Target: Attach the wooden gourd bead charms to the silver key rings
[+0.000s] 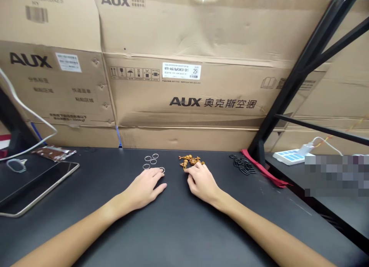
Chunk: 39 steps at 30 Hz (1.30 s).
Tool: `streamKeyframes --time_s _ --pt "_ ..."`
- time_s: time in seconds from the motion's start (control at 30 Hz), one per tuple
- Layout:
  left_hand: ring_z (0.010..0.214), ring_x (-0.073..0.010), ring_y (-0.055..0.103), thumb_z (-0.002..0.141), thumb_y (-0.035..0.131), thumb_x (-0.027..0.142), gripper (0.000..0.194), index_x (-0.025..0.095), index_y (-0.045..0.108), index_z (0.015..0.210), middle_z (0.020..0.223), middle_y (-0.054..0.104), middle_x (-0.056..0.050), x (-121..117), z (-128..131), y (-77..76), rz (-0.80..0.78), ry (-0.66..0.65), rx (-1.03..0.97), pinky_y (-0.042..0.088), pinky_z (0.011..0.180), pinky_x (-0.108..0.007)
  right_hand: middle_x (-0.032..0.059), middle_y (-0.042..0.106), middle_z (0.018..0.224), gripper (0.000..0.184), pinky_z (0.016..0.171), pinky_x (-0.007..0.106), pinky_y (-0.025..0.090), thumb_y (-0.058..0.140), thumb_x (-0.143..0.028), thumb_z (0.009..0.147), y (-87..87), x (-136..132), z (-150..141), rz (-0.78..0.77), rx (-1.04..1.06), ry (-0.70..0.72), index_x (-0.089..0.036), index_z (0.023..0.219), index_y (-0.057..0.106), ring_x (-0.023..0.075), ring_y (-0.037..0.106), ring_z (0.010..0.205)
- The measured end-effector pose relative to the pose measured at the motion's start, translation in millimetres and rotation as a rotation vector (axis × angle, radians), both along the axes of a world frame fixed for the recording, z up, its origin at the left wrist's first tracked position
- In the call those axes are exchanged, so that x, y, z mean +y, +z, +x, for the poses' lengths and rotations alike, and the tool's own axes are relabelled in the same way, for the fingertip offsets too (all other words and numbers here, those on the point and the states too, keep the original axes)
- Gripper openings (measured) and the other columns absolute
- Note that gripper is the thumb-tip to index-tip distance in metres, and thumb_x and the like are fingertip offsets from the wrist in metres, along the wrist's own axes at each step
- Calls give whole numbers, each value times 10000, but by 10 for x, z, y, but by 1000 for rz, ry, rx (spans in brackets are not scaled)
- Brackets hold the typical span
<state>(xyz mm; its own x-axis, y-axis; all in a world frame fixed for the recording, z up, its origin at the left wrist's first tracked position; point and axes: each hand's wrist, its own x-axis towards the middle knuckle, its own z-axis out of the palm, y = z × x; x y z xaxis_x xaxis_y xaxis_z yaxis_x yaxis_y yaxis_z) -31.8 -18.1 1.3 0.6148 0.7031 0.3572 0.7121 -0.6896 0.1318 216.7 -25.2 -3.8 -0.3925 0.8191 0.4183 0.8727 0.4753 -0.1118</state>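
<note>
My left hand [145,188] rests on the dark table with its fingers stretched out and the thumb apart. Its fingertips touch or partly cover a thin silver metal ring [162,169]. Several more silver rings [153,161] lie just beyond them. Over the near edge of a small pile of brown gourd-shaped charms [190,159] with reddish ends lies my right hand [203,184]. Its index finger and thumb are apart, and its other fingertips are partly hidden among the charms. Neither hand visibly lifts anything.
Black rings [243,165] lie in a heap to the right, beside a red strap [265,171]. A tablet [37,186], glasses [16,165] and a brown packet [54,153] are at left. Cardboard boxes [184,117] stand behind; a black metal frame [288,90] and power strip [288,156] are at right.
</note>
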Motion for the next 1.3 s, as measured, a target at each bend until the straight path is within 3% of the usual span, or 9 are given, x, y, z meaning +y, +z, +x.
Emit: streamKeyframes --time_s 0.13,0.33,0.6,0.83,1.3 --pt "1216 -240 525 948 436 397 371 205 571 1235 1316 571 -80 -9 -5 20 -61 -75 -35 425 1047 -397 102 652 1048 334 911 412 437 377 -138 898 20 -56 -46 3 147 223 -173 1116 628 246 522 972" --pt "1128 -189 585 961 414 291 308 241 558 1229 1242 620 -37 -20 9 41 -148 -198 -85 468 997 -343 75 555 1282 373 981 473 405 407 -193 916 21 -41 -30 10 126 297 -221 1248 574 258 465 1066" --pt "1016 -170 609 976 384 241 267 222 636 1063 1112 638 -54 13 47 11 -137 -288 -151 480 930 -298 71 598 976 187 887 384 440 497 -274 919 8 -48 -96 -48 153 285 -204 962 666 208 487 922" --pt "808 -170 543 964 379 195 198 185 553 870 897 565 -49 -29 139 48 -121 -212 -113 480 755 -296 60 551 918 88 828 371 446 559 -212 882 -16 -49 -160 -86 219 294 -203 925 636 203 463 877" --pt "987 -202 518 958 353 202 203 194 483 802 1061 578 -70 -16 165 9 -217 -191 -246 446 888 -374 53 521 997 14 885 381 428 634 -207 829 -6 -60 -193 -147 300 301 -211 834 622 203 449 945"
